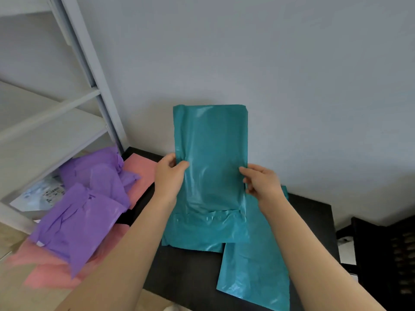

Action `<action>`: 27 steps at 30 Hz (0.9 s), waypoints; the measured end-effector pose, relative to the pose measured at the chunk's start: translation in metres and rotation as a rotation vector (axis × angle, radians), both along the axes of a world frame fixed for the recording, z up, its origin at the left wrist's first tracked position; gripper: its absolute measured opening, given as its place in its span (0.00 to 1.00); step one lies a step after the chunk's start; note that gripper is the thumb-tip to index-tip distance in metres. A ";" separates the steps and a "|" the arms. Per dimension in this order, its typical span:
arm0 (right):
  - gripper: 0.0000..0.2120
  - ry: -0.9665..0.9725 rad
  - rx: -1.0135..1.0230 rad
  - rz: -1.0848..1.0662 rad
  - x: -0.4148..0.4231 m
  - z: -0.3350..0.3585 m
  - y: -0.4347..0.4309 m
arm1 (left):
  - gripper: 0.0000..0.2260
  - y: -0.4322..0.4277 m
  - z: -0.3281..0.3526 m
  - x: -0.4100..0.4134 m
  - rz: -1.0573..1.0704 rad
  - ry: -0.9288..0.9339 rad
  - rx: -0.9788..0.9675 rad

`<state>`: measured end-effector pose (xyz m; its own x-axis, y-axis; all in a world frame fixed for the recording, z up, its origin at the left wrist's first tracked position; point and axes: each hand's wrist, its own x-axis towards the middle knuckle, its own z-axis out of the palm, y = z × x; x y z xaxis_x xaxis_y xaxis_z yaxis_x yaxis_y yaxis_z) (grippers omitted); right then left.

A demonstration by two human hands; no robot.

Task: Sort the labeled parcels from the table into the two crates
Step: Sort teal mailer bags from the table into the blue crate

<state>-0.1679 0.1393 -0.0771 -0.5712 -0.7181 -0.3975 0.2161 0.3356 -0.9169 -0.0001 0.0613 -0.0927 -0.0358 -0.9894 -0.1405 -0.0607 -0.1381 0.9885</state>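
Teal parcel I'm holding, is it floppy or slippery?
Likely light: the teal parcel stands upright from side pinches by the left hand and right hand. Its creased film suggests some flop. Glossy sheen may make it slippery.

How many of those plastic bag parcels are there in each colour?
Teal glossy plastic parcels: 3. One is held up by the left hand and the right hand; two lie on the black table.
Purple plastic parcels: 2
Pink plastic parcels: at least 2, partly covered
Total: at least 7
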 end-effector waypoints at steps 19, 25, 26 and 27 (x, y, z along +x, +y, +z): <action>0.09 -0.056 0.087 -0.159 -0.044 -0.040 0.085 | 0.07 0.037 -0.041 -0.037 -0.423 -0.097 0.310; 0.14 -0.038 0.189 -0.238 -0.038 -0.084 0.112 | 0.27 0.063 -0.087 -0.036 -0.453 -0.091 0.473; 0.14 -0.034 0.198 -0.255 -0.036 -0.088 0.114 | 0.29 0.066 -0.091 -0.036 -0.444 -0.080 0.472; 0.14 -0.029 0.212 -0.270 -0.035 -0.091 0.116 | 0.29 0.070 -0.094 -0.038 -0.441 -0.077 0.462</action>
<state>-0.2025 0.2554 -0.1680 -0.7155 -0.4420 -0.5410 0.3485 0.4454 -0.8248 -0.0377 0.1309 -0.1871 -0.3982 -0.7210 -0.5671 -0.2779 -0.4944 0.8236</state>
